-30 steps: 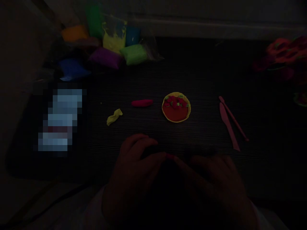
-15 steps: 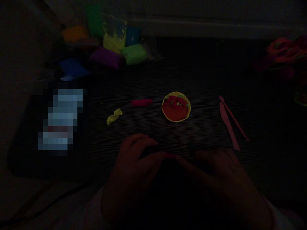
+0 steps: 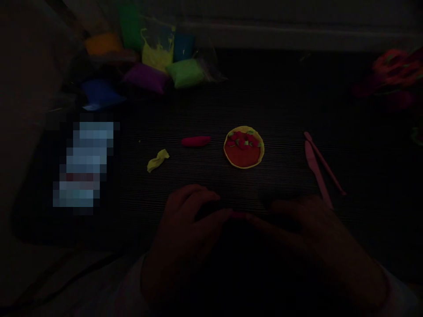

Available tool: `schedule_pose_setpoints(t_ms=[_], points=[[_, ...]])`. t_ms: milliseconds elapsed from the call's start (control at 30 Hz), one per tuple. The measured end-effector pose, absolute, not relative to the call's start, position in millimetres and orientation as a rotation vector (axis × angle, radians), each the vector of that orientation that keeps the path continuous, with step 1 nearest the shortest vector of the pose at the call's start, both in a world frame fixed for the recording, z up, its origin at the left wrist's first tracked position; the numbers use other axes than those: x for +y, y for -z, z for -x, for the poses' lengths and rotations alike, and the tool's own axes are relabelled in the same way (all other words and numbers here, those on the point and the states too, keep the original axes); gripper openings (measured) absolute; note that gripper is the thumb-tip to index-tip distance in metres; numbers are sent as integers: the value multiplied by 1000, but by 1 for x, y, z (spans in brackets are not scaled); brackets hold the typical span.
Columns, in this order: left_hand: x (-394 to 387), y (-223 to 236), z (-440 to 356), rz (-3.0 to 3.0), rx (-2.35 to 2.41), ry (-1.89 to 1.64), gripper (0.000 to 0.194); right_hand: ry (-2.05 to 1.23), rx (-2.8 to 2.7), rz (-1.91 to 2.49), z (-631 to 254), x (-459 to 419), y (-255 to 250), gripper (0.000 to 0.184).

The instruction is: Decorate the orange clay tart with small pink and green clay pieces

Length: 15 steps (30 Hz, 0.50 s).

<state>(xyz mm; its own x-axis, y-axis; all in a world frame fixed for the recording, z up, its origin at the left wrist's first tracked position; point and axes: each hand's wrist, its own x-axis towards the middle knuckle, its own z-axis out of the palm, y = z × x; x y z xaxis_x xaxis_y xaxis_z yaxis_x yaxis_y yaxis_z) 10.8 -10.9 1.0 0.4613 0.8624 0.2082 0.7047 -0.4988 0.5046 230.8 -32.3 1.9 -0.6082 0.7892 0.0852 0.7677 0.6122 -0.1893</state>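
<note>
In the dim light, a small piece of pink modelling clay (image 3: 239,215) is pinched between the fingertips of my left hand (image 3: 188,229) and my right hand (image 3: 310,242). Both hands are closed, low over the dark table, with their thumb sides towards each other. Just beyond them lies a round clay disc (image 3: 243,157) with a yellow rim and an orange-red middle; red and green bits cover its far half. A pink clay roll (image 3: 196,141) rests to the left of the disc. Nearer my left hand is a twisted strip of yellow clay (image 3: 157,160).
Right of the disc lie a pink plastic knife (image 3: 315,169) and a thin pink stick tool (image 3: 327,165). A lit phone, blurred out (image 3: 86,165), is at left. Bags of coloured clay, one light green (image 3: 185,73), crowd the back left. Reddish items (image 3: 395,70) sit back right.
My right hand has shifted slightly upward at the wrist and knuckles. Both hands still hold the pink clay, which has moved a little to the right. The other clay pieces stay in place.
</note>
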Motion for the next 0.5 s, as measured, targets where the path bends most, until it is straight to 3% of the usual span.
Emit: schedule_pose_setpoints(t_ms=[500], points=[[-14,-6,2,-2676,1128,-491,24,-207,-2679,1324,-229,-32,-3,37]])
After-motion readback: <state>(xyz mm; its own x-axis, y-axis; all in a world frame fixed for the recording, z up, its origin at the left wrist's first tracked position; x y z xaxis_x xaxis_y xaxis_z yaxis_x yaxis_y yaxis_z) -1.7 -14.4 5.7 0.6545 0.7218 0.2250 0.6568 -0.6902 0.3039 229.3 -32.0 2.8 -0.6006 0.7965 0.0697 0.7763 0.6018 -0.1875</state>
